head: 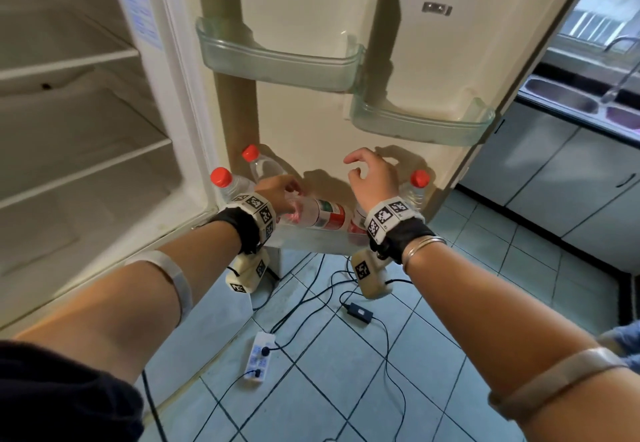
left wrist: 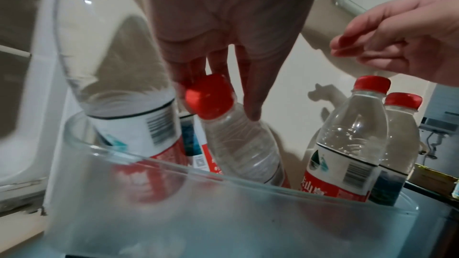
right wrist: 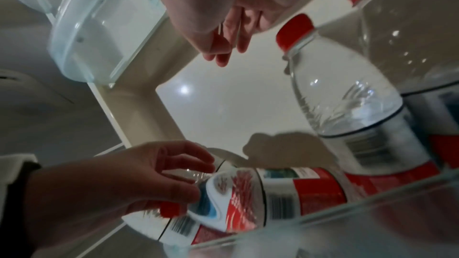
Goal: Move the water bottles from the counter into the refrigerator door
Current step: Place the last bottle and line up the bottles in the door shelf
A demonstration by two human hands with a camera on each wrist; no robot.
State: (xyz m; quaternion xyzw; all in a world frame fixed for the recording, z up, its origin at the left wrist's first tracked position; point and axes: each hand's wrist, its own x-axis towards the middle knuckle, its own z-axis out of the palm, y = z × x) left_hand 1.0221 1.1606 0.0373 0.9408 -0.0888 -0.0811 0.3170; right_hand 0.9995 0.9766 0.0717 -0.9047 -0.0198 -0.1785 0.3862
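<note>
The bottom door bin of the open refrigerator holds several clear water bottles with red caps and red-white labels. Two stand upright at its left end and one at its right end. Between them a bottle lies tilted, cap toward the left. My left hand holds this tilted bottle at its neck, fingers beside the red cap. My right hand hovers above the bin's right half, fingers loosely curled and holding nothing. The right wrist view shows the left hand over the tilted bottle.
Two empty clear door bins hang above. Bare refrigerator shelves are at the left. A power strip, an adapter and cables lie on the tiled floor below. A sink counter stands right of the door.
</note>
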